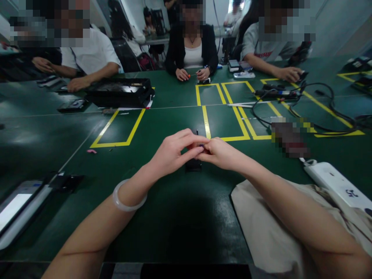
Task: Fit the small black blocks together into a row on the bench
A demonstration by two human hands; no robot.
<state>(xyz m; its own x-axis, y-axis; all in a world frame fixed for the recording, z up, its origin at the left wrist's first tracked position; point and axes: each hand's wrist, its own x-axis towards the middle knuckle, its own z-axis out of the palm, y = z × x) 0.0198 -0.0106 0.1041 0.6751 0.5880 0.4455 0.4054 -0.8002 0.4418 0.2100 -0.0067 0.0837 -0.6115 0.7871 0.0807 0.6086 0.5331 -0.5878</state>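
Note:
My left hand (177, 151) and my right hand (218, 153) meet over the middle of the green table (162, 217). The fingertips of both are closed together and touching. A tiny dark bluish spot (201, 146) shows between them, too small to name. Directly below the joined fingers lies a small black object (193, 166), mostly covered by my hands. A pale bangle (129, 200) circles my left wrist. My right forearm passes above a beige cloth bag (247, 217).
A white power strip (337, 180) and black cables (328, 93) lie to the right. At left are a phone (17, 205) and a black open box (122, 93). Yellow tape (206, 122) outlines areas. Several people sit across, including one in a black jacket (174, 50).

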